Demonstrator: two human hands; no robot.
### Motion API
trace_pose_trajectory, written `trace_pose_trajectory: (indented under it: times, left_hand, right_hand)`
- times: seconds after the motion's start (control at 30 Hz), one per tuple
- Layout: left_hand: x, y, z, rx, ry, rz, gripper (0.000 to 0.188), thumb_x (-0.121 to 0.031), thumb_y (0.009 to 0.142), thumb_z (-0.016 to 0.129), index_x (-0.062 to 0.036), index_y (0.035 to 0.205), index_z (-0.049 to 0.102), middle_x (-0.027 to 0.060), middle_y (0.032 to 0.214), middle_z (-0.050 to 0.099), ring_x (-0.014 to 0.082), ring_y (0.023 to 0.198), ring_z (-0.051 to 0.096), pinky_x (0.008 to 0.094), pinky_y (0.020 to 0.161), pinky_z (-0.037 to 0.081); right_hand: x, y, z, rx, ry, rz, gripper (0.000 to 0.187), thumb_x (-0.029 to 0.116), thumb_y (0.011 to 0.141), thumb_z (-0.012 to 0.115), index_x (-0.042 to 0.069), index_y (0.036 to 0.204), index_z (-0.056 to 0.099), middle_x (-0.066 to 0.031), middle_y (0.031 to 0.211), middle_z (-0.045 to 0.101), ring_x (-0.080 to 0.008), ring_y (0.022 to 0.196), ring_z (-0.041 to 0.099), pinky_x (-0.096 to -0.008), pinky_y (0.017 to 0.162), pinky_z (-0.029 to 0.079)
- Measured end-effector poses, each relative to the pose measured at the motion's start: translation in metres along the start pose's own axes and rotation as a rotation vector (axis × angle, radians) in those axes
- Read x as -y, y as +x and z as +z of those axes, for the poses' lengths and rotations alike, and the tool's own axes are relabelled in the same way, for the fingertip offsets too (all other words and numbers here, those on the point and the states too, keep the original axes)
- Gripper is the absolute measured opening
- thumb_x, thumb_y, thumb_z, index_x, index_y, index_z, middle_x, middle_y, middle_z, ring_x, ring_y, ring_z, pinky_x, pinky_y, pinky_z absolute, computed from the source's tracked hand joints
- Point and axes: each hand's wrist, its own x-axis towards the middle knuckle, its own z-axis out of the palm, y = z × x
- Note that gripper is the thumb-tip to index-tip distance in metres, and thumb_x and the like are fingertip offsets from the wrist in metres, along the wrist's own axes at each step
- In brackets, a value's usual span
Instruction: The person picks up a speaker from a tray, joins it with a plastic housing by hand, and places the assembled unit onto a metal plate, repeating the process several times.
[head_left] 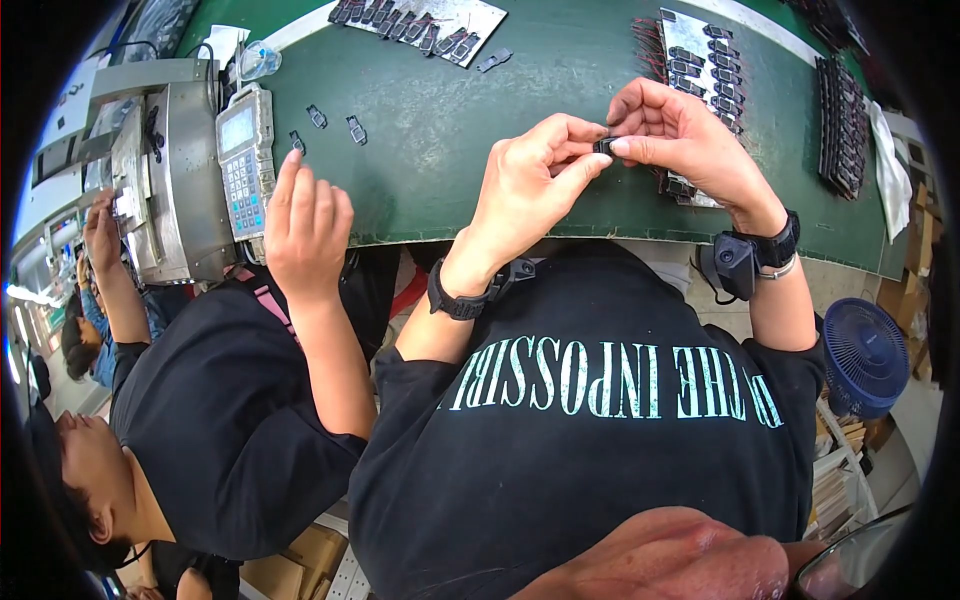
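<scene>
My left hand (540,175) and my right hand (685,140) meet above the green table, fingertips pinched on a small black part (603,146). Most of that part is hidden by my fingers, so its exact kind does not show. Just beyond my right hand lies a white board (700,55) bearing rows of small black parts with thin red wires on its left edge. A second white board (470,30), also carrying black parts, lies at the far left of my hands. One loose black part (495,60) sits beside that board.
On the left, a co-worker's hand (305,225) reaches toward loose black parts (357,130). A control panel with keypad (243,160) and a metal machine (190,180) stand there. Black parts are stacked (842,130) at the right. A blue fan (868,355) stands below the table's right edge.
</scene>
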Motion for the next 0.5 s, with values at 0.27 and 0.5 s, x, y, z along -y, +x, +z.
trace_pose_trajectory:
  times: [0.27, 0.5]
  left_hand:
    - [-0.005, 0.0, 0.009, 0.0, 0.005, -0.021, 0.02, -0.003, 0.088, 0.069, 0.0044, 0.107, 0.066, 0.0167, 0.092, 0.075, 0.0185, 0.087, 0.074, 0.0283, 0.076, 0.059]
    - [0.012, -0.001, 0.016, -0.029, -0.292, -0.134, 0.018, -0.004, 0.09, 0.067, 0.0039, 0.106, 0.066, 0.0123, 0.094, 0.074, 0.0173, 0.088, 0.073, 0.0276, 0.08, 0.058]
  right_hand:
    - [-0.01, -0.003, 0.005, -0.041, -0.081, -0.152, 0.02, 0.004, 0.093, 0.066, 0.002, 0.11, 0.056, 0.0041, 0.092, 0.055, -0.0044, 0.091, 0.057, -0.02, 0.081, 0.049]
    - [0.0, -0.02, 0.036, -0.343, -0.438, -0.221, 0.025, -0.001, 0.089, 0.067, 0.001, 0.112, 0.058, -0.0057, 0.094, 0.066, -0.0127, 0.09, 0.065, -0.0258, 0.084, 0.052]
